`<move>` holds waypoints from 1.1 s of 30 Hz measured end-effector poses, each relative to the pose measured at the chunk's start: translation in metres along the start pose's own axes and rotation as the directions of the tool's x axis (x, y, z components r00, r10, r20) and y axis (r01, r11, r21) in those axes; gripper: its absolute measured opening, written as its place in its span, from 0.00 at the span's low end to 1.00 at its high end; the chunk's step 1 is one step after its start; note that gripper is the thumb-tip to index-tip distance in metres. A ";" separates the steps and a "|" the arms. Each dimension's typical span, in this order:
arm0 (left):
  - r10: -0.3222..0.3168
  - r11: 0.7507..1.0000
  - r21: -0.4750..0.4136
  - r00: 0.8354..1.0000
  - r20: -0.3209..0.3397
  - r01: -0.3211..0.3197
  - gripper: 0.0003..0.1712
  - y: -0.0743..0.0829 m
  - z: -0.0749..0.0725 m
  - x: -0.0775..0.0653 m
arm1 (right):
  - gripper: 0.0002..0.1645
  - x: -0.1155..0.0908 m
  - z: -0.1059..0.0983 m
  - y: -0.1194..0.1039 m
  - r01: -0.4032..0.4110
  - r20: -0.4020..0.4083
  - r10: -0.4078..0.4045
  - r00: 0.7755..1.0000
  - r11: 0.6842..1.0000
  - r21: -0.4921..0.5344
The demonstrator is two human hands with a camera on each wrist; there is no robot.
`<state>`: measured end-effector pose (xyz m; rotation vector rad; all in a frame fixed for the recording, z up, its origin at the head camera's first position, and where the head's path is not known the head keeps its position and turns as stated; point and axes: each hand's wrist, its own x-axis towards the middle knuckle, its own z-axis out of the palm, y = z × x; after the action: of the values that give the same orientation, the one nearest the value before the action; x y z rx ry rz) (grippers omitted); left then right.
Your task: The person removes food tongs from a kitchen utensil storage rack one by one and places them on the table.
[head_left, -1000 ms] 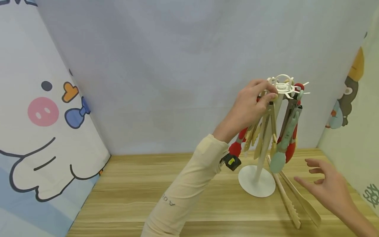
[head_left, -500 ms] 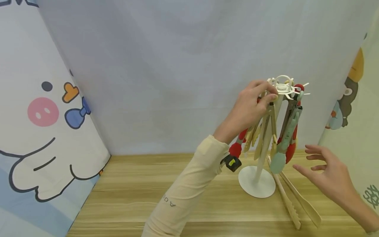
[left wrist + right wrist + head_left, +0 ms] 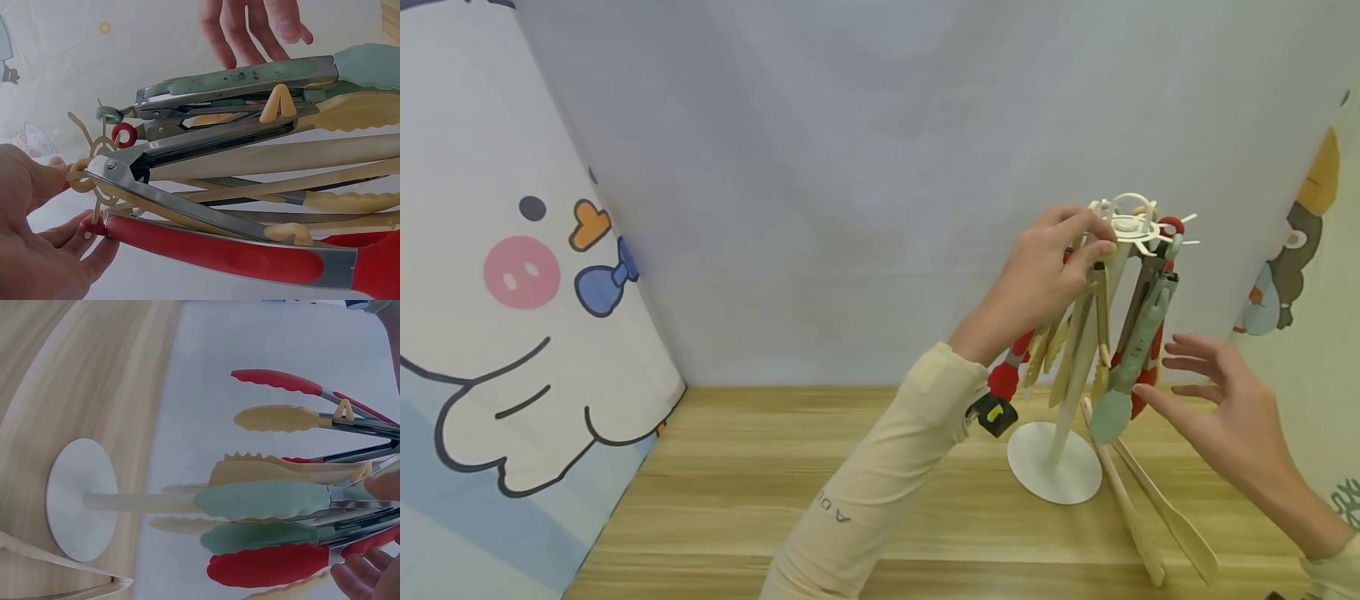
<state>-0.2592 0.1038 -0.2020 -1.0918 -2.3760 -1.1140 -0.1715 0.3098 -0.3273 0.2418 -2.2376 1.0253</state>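
Observation:
A white rotating-style rack [image 3: 1037, 467] stands on the table with several kitchen tongs hanging from its hooked top. My left hand [image 3: 1056, 258] grips the rack's top edge, its thumb beside the ring of the yellow tongs [image 3: 219, 140] and its fingers at the ring of the red tongs [image 3: 219, 247]. My right hand [image 3: 1236, 408] is held with fingers apart next to the green tongs [image 3: 1138, 342]. In the right wrist view its thumb lies over the green tongs' handle, and its fingers are close to another pair of red tongs [image 3: 269, 565].
Wooden tongs [image 3: 1187, 535] lie spread on the wooden table [image 3: 775, 492] in front of the rack, right of its base. A pale grey cloth [image 3: 812, 208] hangs behind. Printed cloth panels [image 3: 467, 333] stand at both sides.
My right hand has risen and moved left, up to the green and red tongs. The left hand keeps its place on the rack's top. The whole view has shifted slightly.

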 end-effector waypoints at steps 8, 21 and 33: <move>0.001 1.000 -0.006 1.000 -0.003 -0.001 0.08 -0.002 0.000 -0.001 | 0.38 0.012 0.007 -0.011 0.032 -0.002 -0.032 0.999 0.999 0.036; 0.019 1.000 0.013 1.000 -0.007 -0.019 0.08 -0.003 0.001 0.000 | 0.34 0.009 0.021 -0.009 -0.028 -0.062 0.027 0.998 1.000 -0.005; 0.034 0.999 0.025 0.999 -0.011 -0.033 0.07 -0.003 0.001 0.002 | 0.40 0.007 0.031 -0.008 -0.057 -0.087 0.056 0.995 0.998 -0.007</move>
<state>-0.2623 0.1041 -0.2031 -1.1099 -2.3475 -1.0745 -0.1885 0.2825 -0.3325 0.1283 -2.1817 1.0348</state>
